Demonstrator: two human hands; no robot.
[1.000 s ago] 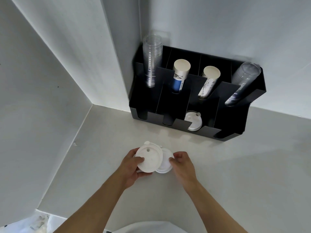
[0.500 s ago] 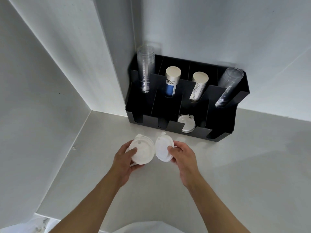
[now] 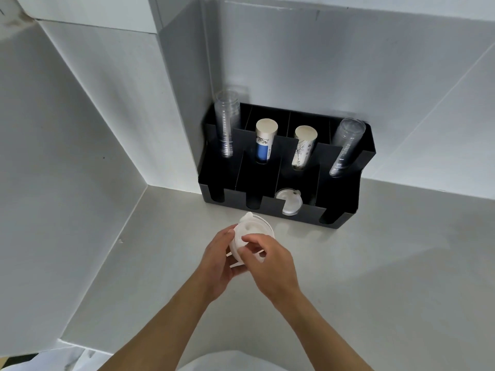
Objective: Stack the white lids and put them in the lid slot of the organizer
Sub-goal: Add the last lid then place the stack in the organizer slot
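Note:
A stack of white lids [image 3: 253, 230] is held above the counter between both hands, in front of the black organizer [image 3: 345, 210]. My left hand [image 3: 218, 259] cups the stack from the left and underneath. My right hand [image 3: 270, 266] pinches the top lid from the right, its fingers over the stack's lower part. Another white lid [image 3: 289, 203] stands in the organizer's third front slot from the left. The lower lids of the stack are partly hidden by my fingers.
The organizer stands in the corner against the grey walls. It holds two stacks of clear cups [image 3: 227, 124] [image 3: 347, 145] and two stacks of paper cups [image 3: 265, 141] [image 3: 304, 147]. The grey counter [image 3: 388, 277] stretches to the right.
The two lids held side by side have been brought together into one stack. My right hand moved left onto the stack in my left hand.

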